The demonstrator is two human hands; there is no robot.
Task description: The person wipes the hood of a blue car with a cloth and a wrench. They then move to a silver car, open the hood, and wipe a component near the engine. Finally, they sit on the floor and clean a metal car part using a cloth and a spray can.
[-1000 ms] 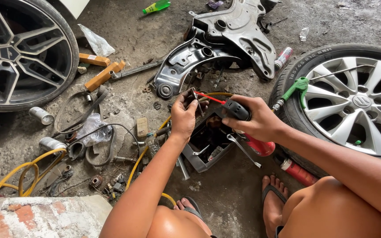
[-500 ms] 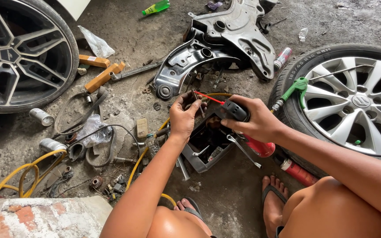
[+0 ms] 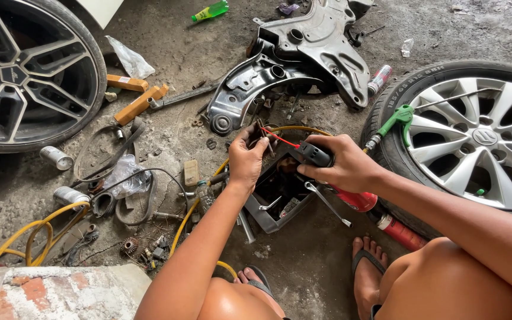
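Observation:
My right hand point(image 3: 342, 167) grips a red spray can point(image 3: 351, 198) by its black nozzle head, and a thin red straw point(image 3: 280, 139) points left from it. My left hand point(image 3: 246, 160) holds a small dark metal part point(image 3: 260, 131) at the straw's tip. Both hands hover over a dark square tray point(image 3: 266, 220) on the concrete floor, which holds a spanner point(image 3: 326, 203) and small parts. My knees and sandalled feet are at the bottom of the view.
A grey metal subframe point(image 3: 303, 65) lies just beyond the hands. A wheel point(image 3: 475, 139) with a green air gun point(image 3: 395, 123) is at right, another wheel point(image 3: 22, 74) at left. Yellow hose point(image 3: 25, 228), belts, cans, a second red can point(image 3: 399, 231) and bricks point(image 3: 60, 293) litter the floor.
Both hands stay almost in place over the tray; the right hand with the can has shifted slightly, still aiming the straw at the part in the left hand.

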